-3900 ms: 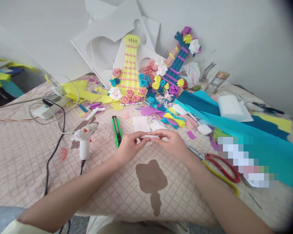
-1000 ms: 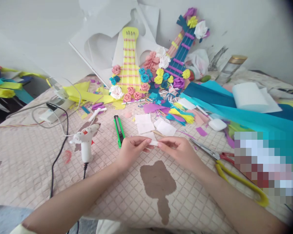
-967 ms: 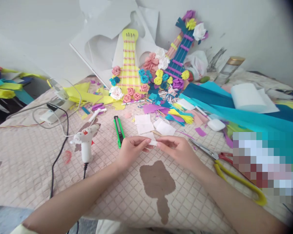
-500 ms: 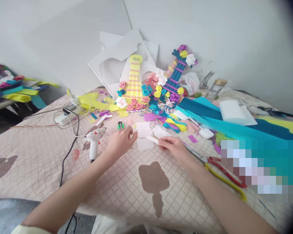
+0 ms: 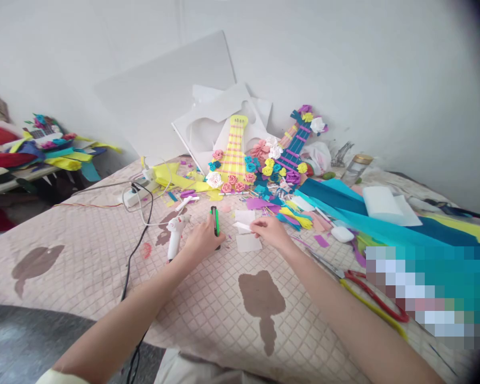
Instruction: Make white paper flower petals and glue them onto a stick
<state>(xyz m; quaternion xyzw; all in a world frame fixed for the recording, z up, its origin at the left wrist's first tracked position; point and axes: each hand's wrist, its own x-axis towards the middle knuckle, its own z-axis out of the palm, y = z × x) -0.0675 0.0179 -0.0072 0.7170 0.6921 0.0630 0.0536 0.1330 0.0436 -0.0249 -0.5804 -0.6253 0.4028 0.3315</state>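
My left hand (image 5: 200,238) is closed around a green and black utility knife (image 5: 215,215), which points away from me over the cloth. Between the thumb and fingers of my right hand (image 5: 274,233) is a small folded piece of white paper (image 5: 243,226). Thin white paper squares (image 5: 249,244) lie flat on the table between the two hands, partly under the held piece. To the left of my left hand stands a white glue gun (image 5: 176,236).
A yellow paper guitar (image 5: 235,152) and a blue one (image 5: 295,146), trimmed with paper flowers, lean at the back. Large scissors (image 5: 374,298) lie at the right beside teal paper sheets (image 5: 344,205). A power strip (image 5: 134,197) with cables sits at the left.
My left hand has taken hold of the utility knife, which was lying just beyond it. My right hand still holds the white paper, now above the squares. The view has shifted.
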